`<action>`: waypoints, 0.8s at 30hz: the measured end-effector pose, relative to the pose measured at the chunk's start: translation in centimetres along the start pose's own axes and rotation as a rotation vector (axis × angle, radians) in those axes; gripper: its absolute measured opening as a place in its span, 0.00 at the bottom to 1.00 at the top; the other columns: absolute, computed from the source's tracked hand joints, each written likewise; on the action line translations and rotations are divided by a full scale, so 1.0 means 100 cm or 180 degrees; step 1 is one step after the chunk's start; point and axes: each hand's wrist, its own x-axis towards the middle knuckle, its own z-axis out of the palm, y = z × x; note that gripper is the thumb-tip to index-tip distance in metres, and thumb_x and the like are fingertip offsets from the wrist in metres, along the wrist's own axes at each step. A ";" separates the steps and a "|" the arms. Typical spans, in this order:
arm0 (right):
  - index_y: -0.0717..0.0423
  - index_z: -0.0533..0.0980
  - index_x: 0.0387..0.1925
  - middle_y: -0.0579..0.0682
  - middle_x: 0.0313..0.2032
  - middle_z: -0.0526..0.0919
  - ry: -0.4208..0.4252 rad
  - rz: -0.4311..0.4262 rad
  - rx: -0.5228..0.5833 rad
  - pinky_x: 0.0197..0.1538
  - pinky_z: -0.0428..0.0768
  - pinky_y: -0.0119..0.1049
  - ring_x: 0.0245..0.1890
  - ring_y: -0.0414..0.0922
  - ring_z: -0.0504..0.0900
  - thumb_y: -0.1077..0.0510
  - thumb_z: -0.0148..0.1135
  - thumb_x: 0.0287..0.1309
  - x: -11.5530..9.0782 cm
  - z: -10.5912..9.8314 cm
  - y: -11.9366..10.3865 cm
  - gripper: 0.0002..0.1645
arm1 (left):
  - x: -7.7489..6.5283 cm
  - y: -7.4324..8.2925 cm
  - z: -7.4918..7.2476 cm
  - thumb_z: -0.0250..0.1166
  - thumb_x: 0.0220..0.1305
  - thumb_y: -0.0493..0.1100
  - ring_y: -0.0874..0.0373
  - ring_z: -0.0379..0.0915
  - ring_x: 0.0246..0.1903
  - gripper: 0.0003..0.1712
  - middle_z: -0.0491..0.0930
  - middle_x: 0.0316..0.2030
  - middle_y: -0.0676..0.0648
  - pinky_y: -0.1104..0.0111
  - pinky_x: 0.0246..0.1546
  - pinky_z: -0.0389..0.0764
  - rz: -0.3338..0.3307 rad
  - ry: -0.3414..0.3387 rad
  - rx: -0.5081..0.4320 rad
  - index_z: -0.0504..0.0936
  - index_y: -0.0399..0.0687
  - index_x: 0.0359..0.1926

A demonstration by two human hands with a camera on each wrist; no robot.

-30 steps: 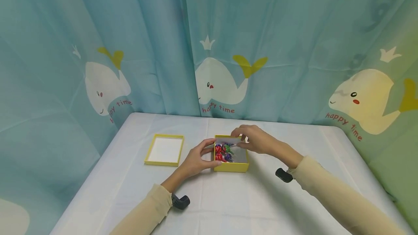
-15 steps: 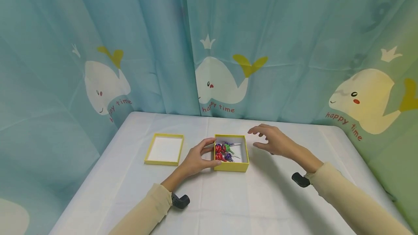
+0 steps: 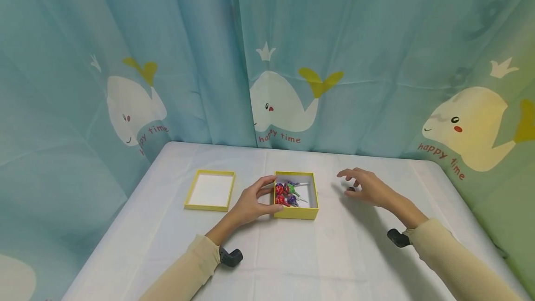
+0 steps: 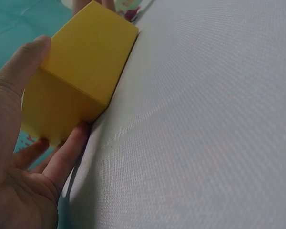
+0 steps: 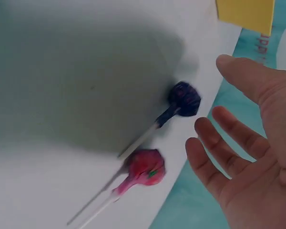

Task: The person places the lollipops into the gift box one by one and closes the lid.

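My left hand [image 3: 251, 206] holds the yellow box [image 3: 296, 213] at its left side. In the left wrist view the thumb lies along the box's edge [image 4: 81, 62] and the fingertips touch its wall. Several wrapped lollipops [image 3: 290, 189], red, green and purple, lie inside. My right hand [image 3: 374, 192] is apart from the box, to its right, with nothing gripped and its fingers spread. Beside its fingertips in the right wrist view, a purple-wrapped lollipop [image 5: 185, 99] and a pinkish-red one [image 5: 147, 167] lie on the table. The head view shows them mostly hidden behind the hand.
A shallow yellow-edged lid [image 3: 207, 207] with a white inside lies left of the box. The white-covered table [image 3: 288, 264] has curtains [image 3: 200, 106] with whale prints along its back and sides.
My right hand has let go of a lollipop in the box, then moved out and rightward to the lollipops on the table. My left hand has stayed on the box.
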 end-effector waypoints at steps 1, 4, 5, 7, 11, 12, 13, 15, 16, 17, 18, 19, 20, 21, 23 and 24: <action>0.62 0.77 0.56 0.60 0.41 0.82 0.0000 0.0022 0.0000 0.39 0.84 0.52 0.34 0.52 0.83 0.68 0.77 0.53 -0.001 0.000 0.002 0.28 | 0.000 0.000 0.000 0.80 0.57 0.46 0.49 0.68 0.70 0.51 0.63 0.75 0.46 0.63 0.58 0.81 -0.0002 -0.0002 -0.0011 0.64 0.49 0.77; 0.62 0.77 0.55 0.58 0.39 0.82 -0.0027 0.0069 -0.0006 0.36 0.84 0.46 0.31 0.48 0.82 0.68 0.77 0.52 -0.004 0.000 0.006 0.28 | 0.000 0.001 0.000 0.80 0.57 0.46 0.49 0.68 0.70 0.51 0.63 0.75 0.46 0.63 0.58 0.81 -0.0012 0.0000 -0.0029 0.64 0.49 0.77; 0.62 0.78 0.55 0.58 0.39 0.82 -0.0045 0.0092 -0.0007 0.36 0.84 0.43 0.30 0.46 0.81 0.68 0.77 0.51 -0.004 0.001 0.008 0.28 | 0.000 0.001 -0.001 0.80 0.57 0.46 0.49 0.68 0.70 0.51 0.63 0.75 0.46 0.63 0.57 0.81 -0.0018 -0.0003 -0.0033 0.64 0.49 0.77; 0.62 0.78 0.54 0.55 0.38 0.82 -0.0105 0.0155 -0.0019 0.35 0.82 0.39 0.29 0.43 0.80 0.67 0.77 0.52 -0.005 0.001 0.011 0.27 | 0.000 0.001 -0.001 0.80 0.57 0.45 0.49 0.68 0.70 0.51 0.63 0.75 0.46 0.64 0.56 0.82 -0.0019 -0.0008 -0.0050 0.64 0.49 0.77; 0.62 0.80 0.51 0.51 0.37 0.83 -0.0259 0.0300 -0.0049 0.34 0.80 0.35 0.29 0.40 0.78 0.66 0.77 0.53 -0.004 0.001 0.015 0.23 | 0.001 0.001 -0.001 0.80 0.57 0.46 0.48 0.68 0.70 0.51 0.63 0.75 0.46 0.63 0.56 0.82 -0.0017 -0.0013 -0.0060 0.64 0.50 0.77; 0.62 0.80 0.50 0.51 0.36 0.83 -0.0289 0.0323 -0.0063 0.34 0.80 0.35 0.29 0.40 0.79 0.66 0.77 0.53 -0.003 0.001 0.016 0.22 | 0.001 0.001 -0.001 0.80 0.57 0.46 0.48 0.68 0.70 0.51 0.63 0.75 0.46 0.63 0.57 0.82 -0.0014 -0.0012 -0.0061 0.64 0.50 0.77; 0.62 0.81 0.48 0.50 0.36 0.83 -0.0317 0.0348 -0.0076 0.34 0.80 0.35 0.29 0.40 0.78 0.66 0.77 0.53 -0.002 0.001 0.016 0.21 | 0.001 0.001 0.000 0.80 0.57 0.46 0.48 0.68 0.70 0.51 0.63 0.75 0.46 0.63 0.57 0.81 -0.0014 -0.0011 -0.0056 0.64 0.50 0.77; 0.61 0.81 0.46 0.49 0.34 0.83 -0.0353 0.0378 -0.0100 0.34 0.80 0.36 0.29 0.39 0.78 0.66 0.76 0.52 -0.001 0.001 0.016 0.18 | 0.000 0.001 0.000 0.80 0.57 0.46 0.49 0.68 0.70 0.51 0.63 0.75 0.46 0.62 0.58 0.81 -0.0014 -0.0007 -0.0043 0.64 0.50 0.77; 0.61 0.82 0.45 0.48 0.34 0.83 -0.0362 0.0380 -0.0116 0.34 0.80 0.36 0.29 0.39 0.78 0.67 0.76 0.52 -0.001 0.001 0.016 0.17 | 0.000 0.001 0.000 0.80 0.57 0.46 0.49 0.68 0.70 0.51 0.63 0.75 0.46 0.62 0.58 0.81 -0.0017 -0.0005 -0.0041 0.64 0.49 0.77; 0.61 0.82 0.44 0.48 0.33 0.83 -0.0369 0.0377 -0.0131 0.34 0.80 0.36 0.29 0.39 0.78 0.67 0.76 0.52 0.000 0.001 0.016 0.16 | 0.000 0.001 0.000 0.80 0.57 0.46 0.49 0.68 0.70 0.51 0.64 0.75 0.46 0.62 0.59 0.81 -0.0021 -0.0004 -0.0041 0.64 0.49 0.77; 0.60 0.82 0.43 0.48 0.33 0.83 -0.0374 0.0382 -0.0138 0.34 0.80 0.36 0.29 0.39 0.78 0.67 0.76 0.52 0.000 0.001 0.016 0.16 | 0.000 0.002 0.000 0.80 0.57 0.46 0.49 0.68 0.70 0.51 0.64 0.75 0.46 0.62 0.58 0.81 -0.0025 -0.0005 -0.0045 0.64 0.49 0.77; 0.60 0.82 0.42 0.47 0.33 0.83 -0.0381 0.0382 -0.0140 0.34 0.80 0.36 0.29 0.39 0.78 0.68 0.76 0.52 0.000 0.001 0.016 0.15 | 0.000 0.002 0.000 0.80 0.57 0.46 0.49 0.68 0.70 0.51 0.64 0.75 0.46 0.62 0.58 0.81 -0.0027 -0.0003 -0.0051 0.64 0.49 0.77; 0.60 0.82 0.42 0.47 0.33 0.83 -0.0387 0.0381 -0.0142 0.35 0.80 0.37 0.29 0.39 0.78 0.68 0.75 0.52 0.000 0.001 0.016 0.15 | 0.000 0.002 0.000 0.80 0.57 0.46 0.49 0.68 0.70 0.51 0.63 0.75 0.46 0.62 0.58 0.81 -0.0028 -0.0005 -0.0056 0.64 0.49 0.77; 0.59 0.82 0.41 0.47 0.33 0.83 -0.0390 0.0381 -0.0147 0.35 0.80 0.37 0.30 0.39 0.78 0.68 0.75 0.52 -0.001 0.002 0.016 0.14 | 0.000 0.002 0.000 0.80 0.57 0.46 0.49 0.68 0.70 0.51 0.63 0.75 0.46 0.62 0.57 0.81 -0.0023 -0.0005 -0.0065 0.64 0.49 0.77; 0.59 0.82 0.41 0.47 0.33 0.84 -0.0396 0.0386 -0.0153 0.36 0.81 0.38 0.31 0.40 0.79 0.68 0.75 0.52 -0.001 0.003 0.016 0.14 | 0.000 0.001 0.000 0.80 0.57 0.46 0.49 0.68 0.70 0.51 0.63 0.75 0.47 0.62 0.57 0.82 -0.0025 -0.0005 -0.0072 0.64 0.49 0.77; 0.58 0.83 0.41 0.47 0.33 0.84 -0.0404 0.0395 -0.0151 0.36 0.81 0.39 0.31 0.41 0.80 0.68 0.75 0.52 -0.001 0.003 0.016 0.14 | 0.000 0.002 0.000 0.80 0.57 0.46 0.49 0.68 0.70 0.51 0.63 0.75 0.47 0.62 0.57 0.82 -0.0025 -0.0007 -0.0077 0.64 0.49 0.77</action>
